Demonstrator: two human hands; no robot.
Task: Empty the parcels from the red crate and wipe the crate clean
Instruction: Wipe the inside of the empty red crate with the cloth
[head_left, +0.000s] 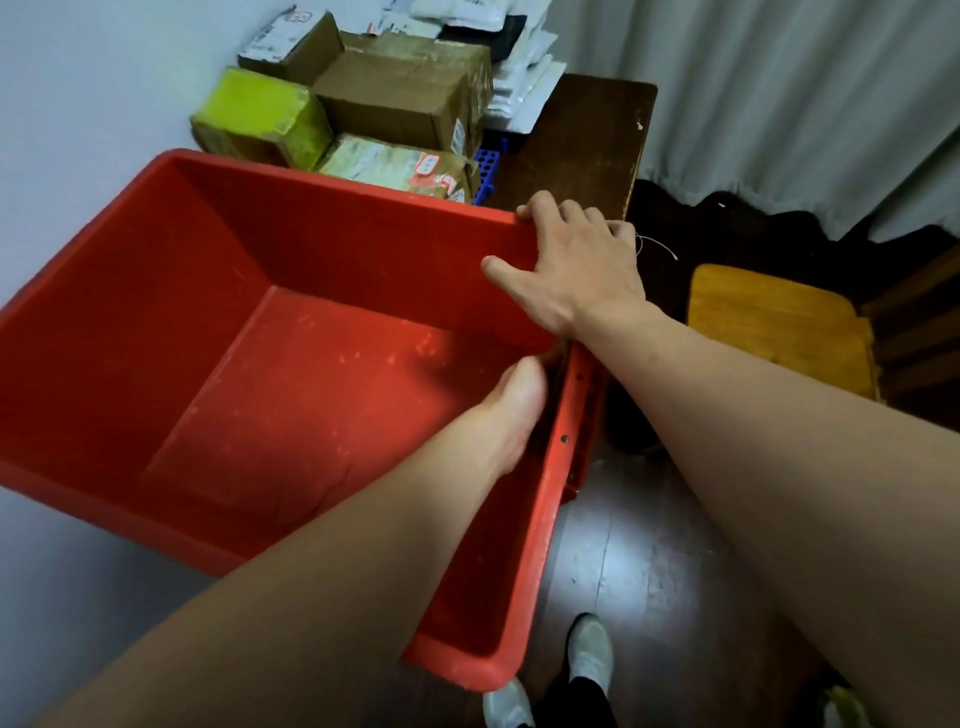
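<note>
Red crate (260, 364) empty, tipped up off the floor toward us; we judge wiping comes next. Left hand (519, 410) inside against the side wall, fingers hidden, grip unclear. Right hand (571, 265) hooks the far corner rim, thumb spread, steadying it. Parcels (395, 98) stacked beyond.

There is one red crate (130, 338) and two hands: one left hand (519, 410) and one right hand (571, 265). Four boxed parcels (363, 78) show — one yellow-green parcel (260, 122), one large brown box (405, 104), one smaller labelled box (285, 44) and one flat taped parcel (395, 166); the mailer bags (519, 78) are heaped too thickly to count. Also one blue crate (488, 171), one dark bench (582, 145), one yellow stool (774, 322), two pale shoes (589, 649).
</note>
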